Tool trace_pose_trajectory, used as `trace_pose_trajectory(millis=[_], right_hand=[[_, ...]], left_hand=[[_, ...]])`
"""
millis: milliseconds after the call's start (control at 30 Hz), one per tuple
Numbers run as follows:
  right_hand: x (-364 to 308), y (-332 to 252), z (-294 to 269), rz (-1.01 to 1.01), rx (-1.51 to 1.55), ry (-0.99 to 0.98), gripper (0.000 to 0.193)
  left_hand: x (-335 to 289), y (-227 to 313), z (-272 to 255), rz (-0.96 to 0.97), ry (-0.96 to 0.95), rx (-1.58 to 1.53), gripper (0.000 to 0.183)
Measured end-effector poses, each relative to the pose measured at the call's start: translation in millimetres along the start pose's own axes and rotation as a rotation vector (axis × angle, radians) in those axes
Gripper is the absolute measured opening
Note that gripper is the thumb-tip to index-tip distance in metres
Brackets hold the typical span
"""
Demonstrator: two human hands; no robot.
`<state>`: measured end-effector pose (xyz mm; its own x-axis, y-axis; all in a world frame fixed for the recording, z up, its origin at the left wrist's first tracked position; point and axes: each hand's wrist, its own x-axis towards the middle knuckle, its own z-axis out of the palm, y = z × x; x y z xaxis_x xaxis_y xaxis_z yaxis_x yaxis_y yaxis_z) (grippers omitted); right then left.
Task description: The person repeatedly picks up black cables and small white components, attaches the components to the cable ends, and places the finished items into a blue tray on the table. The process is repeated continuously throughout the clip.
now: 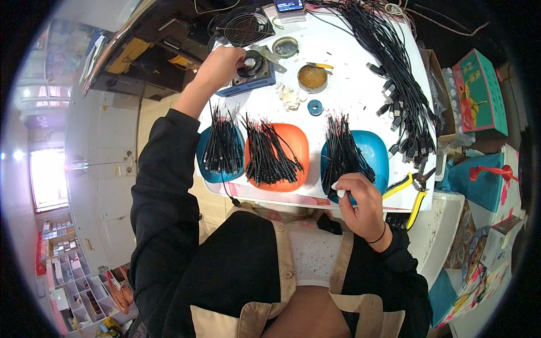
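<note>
My left hand (220, 67) reaches to the back left, fingers closed at the edge of a black ring-shaped thing (252, 65). That ring rests on a blue box-shaped device (251, 84); what the fingertips hold, if anything, is hidden. Near the front edge my right hand (363, 209) pinches a small white wad (338, 189). It is over the right blue tray (376, 147), by a bundle of short black cables (342, 149) with bare wire ends. More such cables fill an orange tray (298, 138) and a left blue tray (217, 177).
Yellow-handled pliers (417, 197) lie at the front right corner. Long black USB cables (403, 96) spread along the right side. Behind the trays are a tin of brown paste (312, 78), a blue spool (315, 107), crumpled white tissue (288, 97) and a black fan (243, 27).
</note>
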<state>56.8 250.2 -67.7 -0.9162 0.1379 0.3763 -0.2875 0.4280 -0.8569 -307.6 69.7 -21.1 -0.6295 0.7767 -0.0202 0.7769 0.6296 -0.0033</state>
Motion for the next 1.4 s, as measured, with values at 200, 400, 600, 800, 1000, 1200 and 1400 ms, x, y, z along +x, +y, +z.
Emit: trace_pose_trajectory(millis=[200,400,600,800,1000,1200,1400], right_hand=[[-2,-9,-3,0.014,-0.022,-0.001,0.023],[-14,-27,-3,0.033,-0.077,0.016,0.021],[-23,-53,3,0.040,-0.019,0.010,0.023],[-24,-77,33,-0.020,0.269,-0.075,0.047],[-67,-108,21,-0.178,0.047,-0.170,0.033],[-165,-147,-119,-0.009,0.554,0.446,0.017],[-260,-167,-184,0.598,-0.210,0.599,0.013]], left_hand=[[0,1,4,0.002,0.025,0.035,0.009],[-17,9,-2,-0.060,0.175,-0.087,0.009],[-91,56,-47,-0.071,0.497,-0.467,0.012],[-204,173,-86,-0.025,0.309,-1.664,0.007],[-227,274,-87,0.400,0.018,-2.154,0.022],[-225,275,-61,0.246,0.073,-1.783,0.035],[-229,250,5,-0.058,-0.185,-1.657,0.012]])
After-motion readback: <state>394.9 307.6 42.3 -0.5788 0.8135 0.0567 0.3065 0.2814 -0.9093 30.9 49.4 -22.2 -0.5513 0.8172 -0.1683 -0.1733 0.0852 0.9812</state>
